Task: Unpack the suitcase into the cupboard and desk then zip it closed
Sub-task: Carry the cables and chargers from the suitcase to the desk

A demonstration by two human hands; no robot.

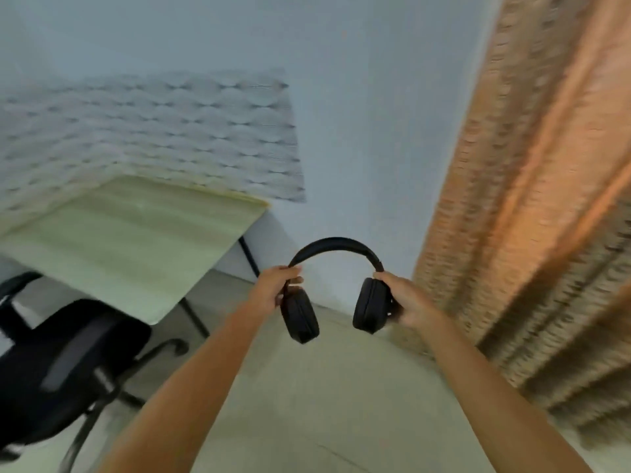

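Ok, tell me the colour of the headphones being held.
Black all over, band and ear cups; the headphones show clearly in the head view.

Pale blue walls (pixel 358 97), one bearing a patterned panel (pixel 164 131); orange curtain (pixel 532 199) (blurred) hanging right; black chair (pixel 61 363) on pale floor (pixel 324 404).

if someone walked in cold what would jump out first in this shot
The black over-ear headphones held up in mid-air at centre, the left hand gripping one side by its ear cup and the right hand the other. Next, the orange patterned curtain filling the right side. To the left stand a pale wooden desk with a bare top and a black office chair in front of it.
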